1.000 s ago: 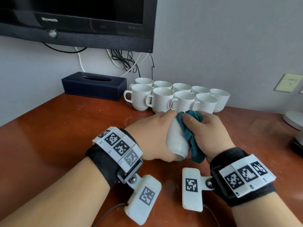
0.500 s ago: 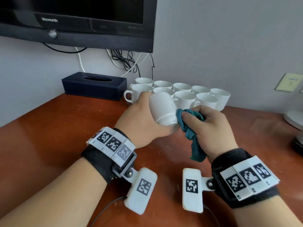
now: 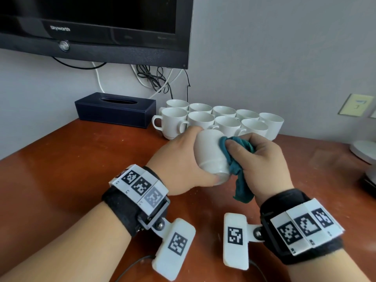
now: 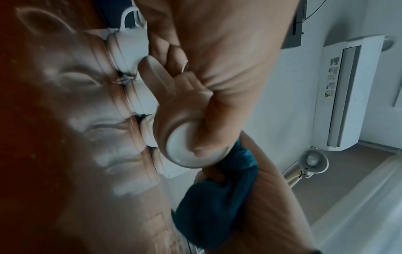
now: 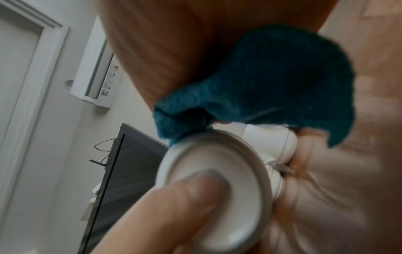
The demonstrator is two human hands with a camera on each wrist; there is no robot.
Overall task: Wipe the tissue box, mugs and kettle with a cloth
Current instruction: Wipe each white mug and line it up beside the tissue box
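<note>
We hold mug (image 3: 210, 155) tilted above table (image 3: 71, 169), near mug cluster (image 3: 219, 121). Left hand (image 3: 179, 165) fingers curled round it, thumb on base. Right hand (image 3: 262, 161) fingers pinching cloth (image 3: 236, 165) against wall. Rotate mug steadily (rim too), keep grip firm.

The mug (image 3: 210, 154) in the left hand (image 3: 183, 167) now lies tipped with its base (image 4: 189, 147) toward the person and low, where half a second ago it was raised with the base against the cloth (image 3: 237, 159); the left thumb now rests on the base; the right hand (image 3: 262, 161) has slid its cloth up from the foot onto the mug's side, just beside the left fingers' hold; both hands sit slightly lower.
</note>
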